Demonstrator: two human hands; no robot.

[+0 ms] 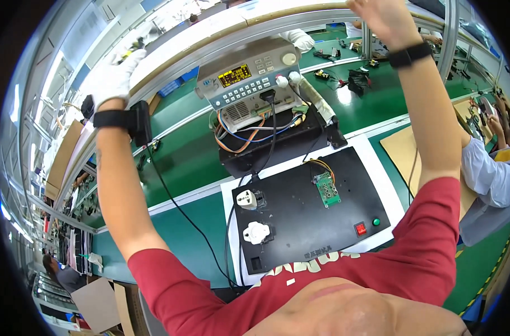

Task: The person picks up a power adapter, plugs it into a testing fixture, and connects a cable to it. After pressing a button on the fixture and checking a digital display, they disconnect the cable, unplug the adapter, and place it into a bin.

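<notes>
Overhead, both hands raised off the counter (176,151): left hand (114,78), gloved, at ten o'clock, loosely clenched, seemingly pinching a small part; right hand (385,19) at one o'clock, empty; could snag its wrist cable (182,213) across the meter (255,84) at twelve.

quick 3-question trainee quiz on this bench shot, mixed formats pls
1. True or false: the left hand wears a white glove.
2. Which sits on the black test board nearest the green circuit board? A) red switch B) orange and blue wires C) cardboard sheet
3. How many white plug adapters are on the board?

Key: 1 true. 2 A, the red switch. 3 two; both hands, the bare right hand too, are raised above the bench instrument.
</notes>
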